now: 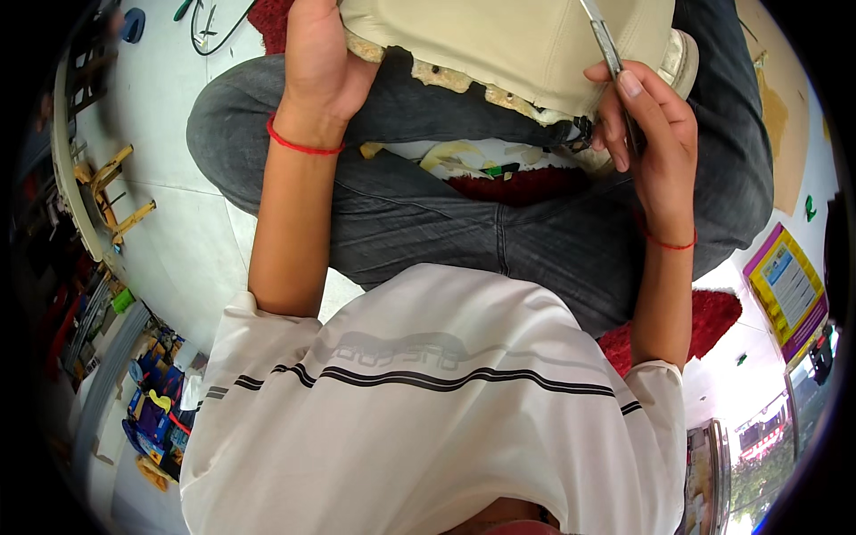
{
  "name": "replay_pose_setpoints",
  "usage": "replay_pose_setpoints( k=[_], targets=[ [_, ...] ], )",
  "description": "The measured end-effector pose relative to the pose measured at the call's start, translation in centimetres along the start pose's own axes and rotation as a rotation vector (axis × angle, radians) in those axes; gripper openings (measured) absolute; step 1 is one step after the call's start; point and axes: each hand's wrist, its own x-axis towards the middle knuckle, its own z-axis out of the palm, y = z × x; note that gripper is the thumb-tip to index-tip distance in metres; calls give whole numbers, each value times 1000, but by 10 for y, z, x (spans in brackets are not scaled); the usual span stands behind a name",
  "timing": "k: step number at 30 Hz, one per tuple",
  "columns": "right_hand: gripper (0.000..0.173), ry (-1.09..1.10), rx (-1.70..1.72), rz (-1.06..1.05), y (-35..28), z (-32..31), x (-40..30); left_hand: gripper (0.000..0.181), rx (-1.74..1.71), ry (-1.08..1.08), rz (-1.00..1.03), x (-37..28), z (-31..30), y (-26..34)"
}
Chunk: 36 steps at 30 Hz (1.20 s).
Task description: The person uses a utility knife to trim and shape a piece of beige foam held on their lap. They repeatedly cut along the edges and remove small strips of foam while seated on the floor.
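A cream stitched cover, leather-like, lies over a foam-edged padded piece (495, 50) across my lap, running past the top edge of the picture. Ragged yellowish foam and black bits show along its near edge. My left hand (328, 67) is at the piece's left edge, palm up, with its fingers cut off by the frame or hidden, so its grip cannot be made out. Between the thumb and fingers of my right hand (645, 117) is a slim metal utility knife (605, 43), held above the right part of the cover and pointing away from me.
A red fluffy mat (715, 321) lies partly under me, with scraps between my legs. At left are a yellow-legged stool (110, 194) and a black cable (224, 47). A purple and yellow package (786, 294) and brown cardboard (779, 120) lie at right.
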Motion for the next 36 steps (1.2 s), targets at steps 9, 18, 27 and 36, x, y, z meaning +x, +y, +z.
replay_pose_setpoints(
  k=[9,18,27,36],
  targets=[
    [36,67,145,11,2,-11,-8,74,219,400,67,-23,33,-4],
    [34,114,363,-30,16,-17,-9,45,812,232,243,-48,17,-15],
    [35,137,320,-15,13,-12,-5,40,968,309,345,-40,-2,-17],
    [34,123,363,1,14,-14,-2,62,598,157,61,-40,-2,10]
  ],
)
